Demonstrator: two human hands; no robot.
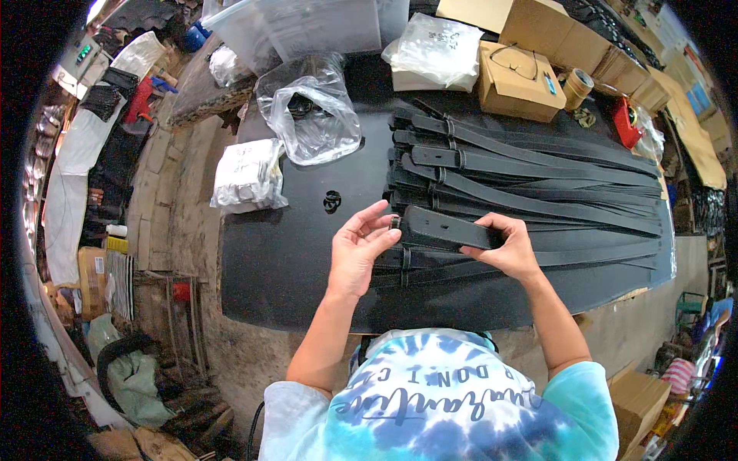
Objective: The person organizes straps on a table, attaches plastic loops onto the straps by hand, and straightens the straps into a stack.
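My right hand (503,246) grips a black belt strap (442,228) between thumb and fingers, its rounded, punched end pointing left. At that end my left hand (364,247) pinches a small black belt loop (395,222) with thumb and fingertips. Whether the loop is around the strap or only beside it, I cannot tell. Beyond and under my hands lie many black belts (530,165) in a fanned pile, several with loops near their left ends. A few loose black loops (332,201) rest on the dark table (277,261), left of my left hand.
An open clear plastic bag (327,142) with black pieces inside stands at the back left, beside a white wrapped bundle (247,177). Along the back are a clear plastic bin (307,31), another white package (434,58), a cardboard box (519,84) with glasses on top, and a tape roll (577,88).
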